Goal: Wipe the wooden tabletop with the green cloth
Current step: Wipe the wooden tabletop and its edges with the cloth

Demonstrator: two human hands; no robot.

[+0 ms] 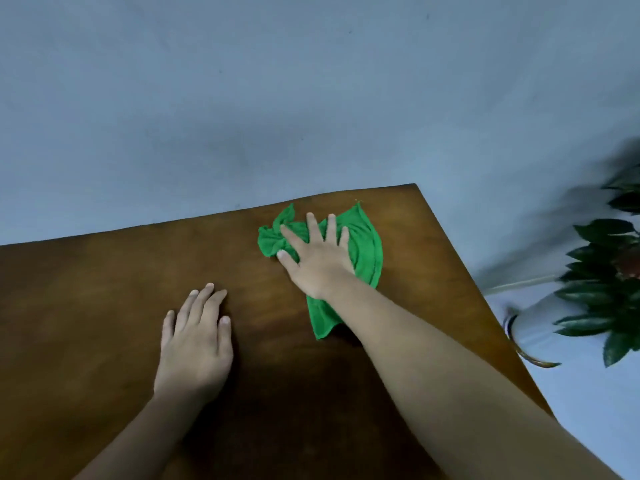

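The green cloth (367, 247) lies crumpled on the brown wooden tabletop (104, 289), near its far right corner. My right hand (318, 258) presses flat on top of the cloth with fingers spread, and part of the cloth sticks out below my wrist. My left hand (195, 344) rests palm down on the bare wood, to the left of the cloth and nearer to me, holding nothing.
The table's far edge runs against a grey-blue wall (277, 98). Its right edge slants toward me, and beyond it stands a leafy plant (609, 278) in a white pot (533, 327) on the pale floor.
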